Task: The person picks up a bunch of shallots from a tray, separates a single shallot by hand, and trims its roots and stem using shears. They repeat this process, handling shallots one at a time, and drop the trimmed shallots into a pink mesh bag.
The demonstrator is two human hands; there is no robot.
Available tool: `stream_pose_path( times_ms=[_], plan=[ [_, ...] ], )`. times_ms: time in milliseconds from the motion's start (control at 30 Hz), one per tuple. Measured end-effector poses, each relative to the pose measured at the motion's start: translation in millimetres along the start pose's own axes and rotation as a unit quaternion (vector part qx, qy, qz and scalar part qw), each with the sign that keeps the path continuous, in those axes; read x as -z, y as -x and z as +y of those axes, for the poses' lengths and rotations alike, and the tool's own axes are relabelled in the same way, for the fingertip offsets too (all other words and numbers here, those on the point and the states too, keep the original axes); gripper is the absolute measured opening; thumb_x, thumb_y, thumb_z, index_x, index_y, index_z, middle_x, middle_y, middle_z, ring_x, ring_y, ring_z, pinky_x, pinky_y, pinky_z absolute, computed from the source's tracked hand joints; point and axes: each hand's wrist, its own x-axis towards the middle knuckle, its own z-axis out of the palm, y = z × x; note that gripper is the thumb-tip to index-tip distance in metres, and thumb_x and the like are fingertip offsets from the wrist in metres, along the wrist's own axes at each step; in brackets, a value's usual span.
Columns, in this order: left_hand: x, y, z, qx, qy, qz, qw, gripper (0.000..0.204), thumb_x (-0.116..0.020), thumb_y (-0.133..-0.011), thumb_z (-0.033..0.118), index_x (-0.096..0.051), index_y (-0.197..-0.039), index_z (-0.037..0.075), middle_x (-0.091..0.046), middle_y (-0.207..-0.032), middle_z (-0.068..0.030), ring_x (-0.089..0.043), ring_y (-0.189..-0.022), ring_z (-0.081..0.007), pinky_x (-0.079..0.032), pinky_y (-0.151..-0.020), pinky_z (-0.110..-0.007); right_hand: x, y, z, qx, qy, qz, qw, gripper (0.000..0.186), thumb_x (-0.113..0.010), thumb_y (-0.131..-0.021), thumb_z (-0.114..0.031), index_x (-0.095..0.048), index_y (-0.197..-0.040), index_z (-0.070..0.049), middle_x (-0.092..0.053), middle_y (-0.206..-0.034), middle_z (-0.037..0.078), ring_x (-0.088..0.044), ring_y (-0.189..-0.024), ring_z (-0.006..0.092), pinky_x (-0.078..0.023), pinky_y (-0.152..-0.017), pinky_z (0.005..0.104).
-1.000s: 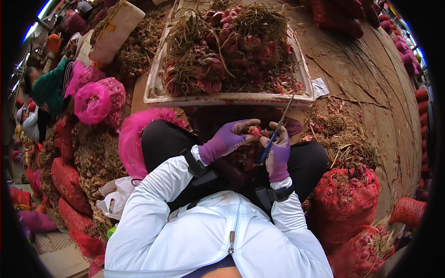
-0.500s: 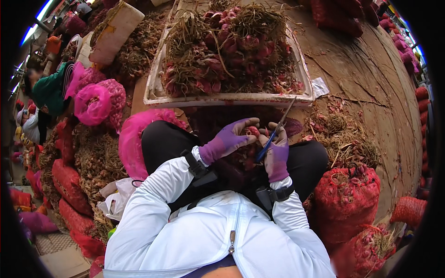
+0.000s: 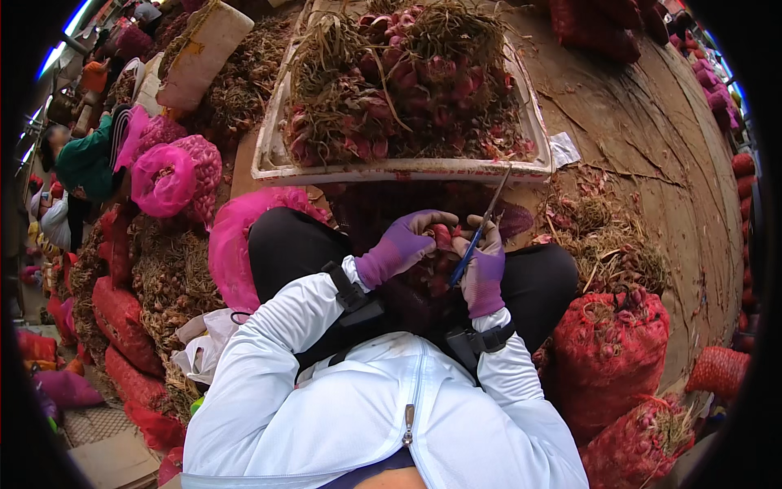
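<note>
My left hand, in a purple and grey glove, is closed around a reddish shallot above my lap. Close beside it my right hand, gloved alike, grips blue-handled scissors, their long blades pointing up and away from me. The right fingertips are up against the shallot. Under both hands is a dark heap of shallots, partly hidden, with purple mesh at its right. Just beyond, a white foam tray carries a pile of shallots with dried stalks.
Pink mesh lies against my left knee. At my right are dry trimmings and a full red mesh sack. More sacks and loose heaps lie to the left, where a person in green sits.
The scissors' tip has swung slightly left and my right hand has shifted a little toward me. The shallot has turned slightly in my left fingers, and the hands are closer together.
</note>
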Motion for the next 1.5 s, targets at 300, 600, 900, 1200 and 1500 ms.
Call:
stream_pose_path(
  times_ms=[300,600,900,1200,1500],
  plan=[
    [-3.7,0.3,10.1,0.126,-0.017,0.013,0.992,0.042,-0.061,-0.087,0.003,-0.049,-0.127,0.004,-0.059,-0.110,-0.0030,-0.058,-0.099,-0.0089,-0.049,-0.086,-0.024,-2.5,5.8,6.6,0.141,0.059,0.047,0.987,0.042,-0.060,-0.084,0.007,-0.047,-0.121,-0.006,-0.058,-0.095,0.006,-0.059,-0.081,0.0094,-0.049,-0.072,0.0196],
    [-3.8,-1.0,6.7,0.005,0.071,-0.022,0.997,0.048,-0.066,-0.086,0.008,-0.047,-0.130,0.004,-0.058,-0.114,-0.0037,-0.056,-0.105,-0.0099,-0.048,-0.090,-0.026,10.6,-1.0,-10.8,-0.044,-0.189,0.035,0.980,0.040,-0.058,-0.085,0.007,-0.046,-0.121,-0.007,-0.056,-0.097,0.006,-0.062,-0.077,0.0145,-0.055,-0.067,0.0262],
    [4.1,14.6,11.6,-0.042,-0.519,0.103,0.848,0.060,-0.064,-0.084,0.030,-0.043,-0.136,0.008,-0.054,-0.121,-0.0181,-0.053,-0.113,-0.0338,-0.043,-0.096,-0.039,2.3,0.5,6.4,0.215,0.358,0.153,0.895,0.052,-0.072,-0.076,-0.010,-0.048,-0.120,0.000,-0.055,-0.109,0.012,-0.054,-0.095,0.0197,-0.045,-0.084,0.0314],
    [111.6,-7.4,147.3,-0.133,-0.648,0.430,0.614,0.066,-0.067,-0.080,0.036,-0.046,-0.131,-0.001,-0.055,-0.124,-0.0201,-0.052,-0.117,-0.0338,-0.041,-0.099,-0.041,-11.1,-0.9,-23.4,0.101,0.154,0.036,0.982,0.056,-0.066,-0.081,-0.010,-0.041,-0.130,0.001,-0.054,-0.111,0.010,-0.051,-0.088,0.0110,-0.044,-0.078,0.0231],
    [240.6,-59.4,175.0,0.045,-0.444,0.424,0.788,0.063,-0.076,-0.067,0.047,-0.066,-0.097,-0.007,-0.068,-0.097,-0.0207,-0.066,-0.086,-0.0300,-0.051,-0.076,-0.036,-15.4,5.6,-74.1,0.062,0.055,-0.189,0.979,0.074,-0.041,-0.074,0.006,-0.020,-0.145,0.004,-0.050,-0.125,0.017,-0.051,-0.109,0.0188,-0.042,-0.095,0.0271]
  ],
)
